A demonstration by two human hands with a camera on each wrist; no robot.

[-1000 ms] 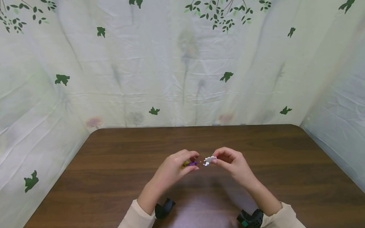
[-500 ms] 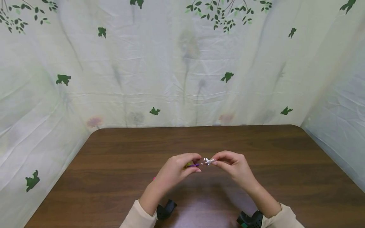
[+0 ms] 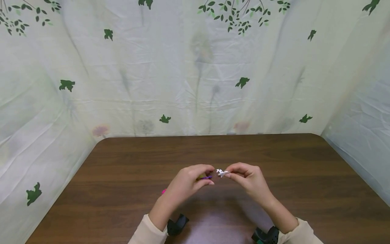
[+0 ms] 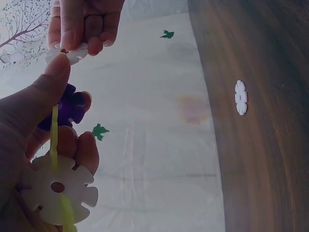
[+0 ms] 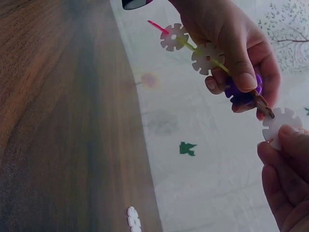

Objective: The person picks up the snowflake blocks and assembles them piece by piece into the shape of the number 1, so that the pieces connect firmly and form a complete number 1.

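Observation:
My left hand (image 3: 187, 183) grips a chain of notched plastic snowflake discs slotted together at angles. In the right wrist view it runs from a pink disc (image 5: 157, 26) through white and yellow discs (image 5: 186, 44) to a purple disc (image 5: 236, 93) under the thumb, then a brown disc (image 5: 262, 103) at the end. Between thumb and fingers, my right hand (image 3: 250, 181) pinches a single white disc (image 5: 280, 122). That disc's edge is at the brown disc's tip; whether they are interlocked I cannot tell. Fingers hide part of the purple disc.
Another white disc (image 4: 241, 97) lies on the brown wooden table (image 3: 137, 162). A white curtain (image 3: 182, 67) with leaf prints hangs behind the table's far edge. Black wrist devices (image 3: 177, 224) sit beside both sleeves.
Both hands have come slightly down and nearer. The white disc in my right hand has turned to another angle. The pink disc has come into sight beside my left wrist.

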